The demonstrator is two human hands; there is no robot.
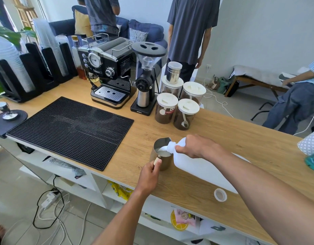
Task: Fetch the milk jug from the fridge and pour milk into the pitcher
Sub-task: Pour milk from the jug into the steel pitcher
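The long wooden bench (232, 135) carries everything. A black ribbed mat (71, 131) covers its left part, and an espresso machine (108, 68) and a coffee grinder (145, 80) stand at the far edge behind it. Near the front edge, right of the mat, lies the task's own business: the white milk jug (191, 165) is tipped well over, its mouth just over the rim of the steel pitcher (166, 163), which stands upright on the bench.

The right hand (193, 146) is closed round the jug's shoulder near the neck and carries the tilt. The left hand (150, 174) grips the pitcher's pale handle, thumb on top, holding it steady. A white stream of milk (164, 149) runs from the mouth, and milk already shows inside the pitcher. The jug's cap (220, 194) lies open side up on the bench, apart from the jug, near the front edge.

The fetching looks done and the pour is in hand — the last step of the task. How full the pitcher is I cannot tell exactly. The next move should call for easing the jug back upright once the level is enough — slowly, so the stream does not run down the outside — then setting it down and capping it.
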